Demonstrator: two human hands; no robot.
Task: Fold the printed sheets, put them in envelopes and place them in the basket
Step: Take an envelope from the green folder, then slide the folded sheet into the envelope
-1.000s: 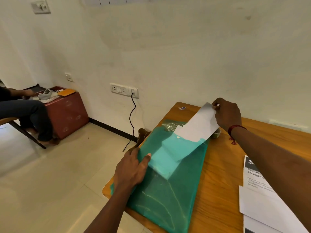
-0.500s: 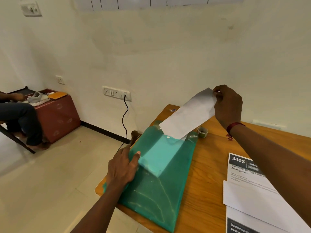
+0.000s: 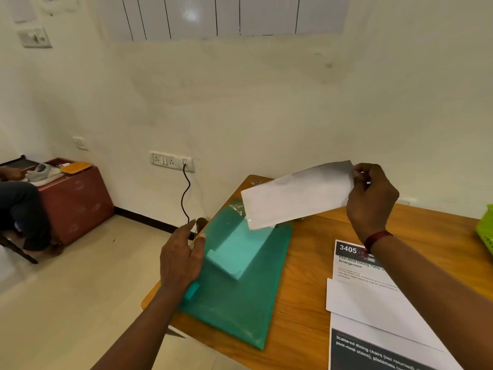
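My right hand (image 3: 372, 202) pinches the far end of a white envelope (image 3: 296, 194) and holds it in the air above the top of a green plastic folder (image 3: 240, 295). The folder lies on the wooden table (image 3: 306, 263), with more white envelopes (image 3: 234, 252) showing through it. Over the folder's left edge my left hand (image 3: 181, 260) hovers, fingers loosely spread and holding nothing. Printed sheets (image 3: 373, 303) lie at the right, partly under my right forearm. A corner of the green basket (image 3: 485, 233) shows at the right edge.
A black cable (image 3: 185, 196) hangs from a wall socket left of the table. A seated person (image 3: 21, 209) and a red cabinet (image 3: 74, 201) with shoes on it are at the far left. The table's left edge drops to a tiled floor.
My right hand has drawn the envelope out of the folder and lifted it up and to the right. My left hand has risen off the folder's edge.
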